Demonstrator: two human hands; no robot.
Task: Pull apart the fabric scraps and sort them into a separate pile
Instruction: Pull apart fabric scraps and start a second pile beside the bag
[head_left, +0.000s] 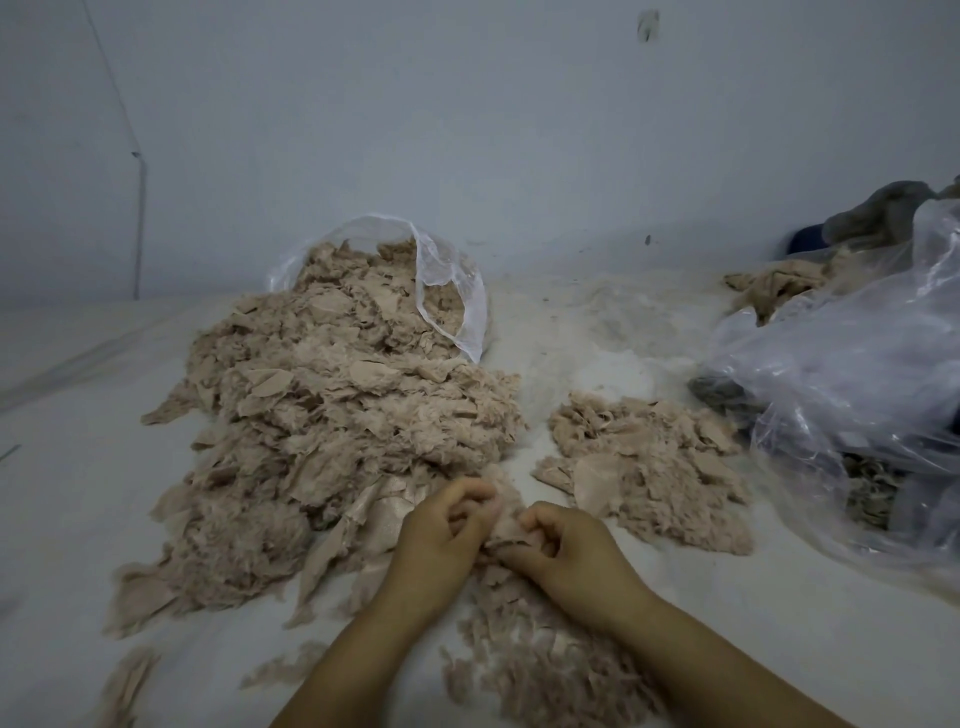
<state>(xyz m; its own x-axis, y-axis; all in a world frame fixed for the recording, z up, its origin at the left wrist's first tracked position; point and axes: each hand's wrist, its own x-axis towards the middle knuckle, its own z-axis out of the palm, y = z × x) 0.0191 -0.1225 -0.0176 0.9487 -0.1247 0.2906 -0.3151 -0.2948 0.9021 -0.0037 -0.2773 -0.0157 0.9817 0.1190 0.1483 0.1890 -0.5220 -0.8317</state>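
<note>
Beige fuzzy fabric scrap (501, 525) is pinched between left hand (441, 525) and right hand (566, 551), each grip curled tight on it. Beyond and left spreads the big pile (332, 415); beyond and right lies the smaller sorted pile (649, 467).

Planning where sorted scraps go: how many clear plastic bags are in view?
2: one plastic bag behind the big scrap pile, another crumpled plastic bag at right. More may be hidden.

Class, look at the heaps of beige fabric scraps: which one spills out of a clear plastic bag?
The big heap left of the hands: its far end sits inside the clear bag. The smaller pile on the right lies loose on the table.
</note>
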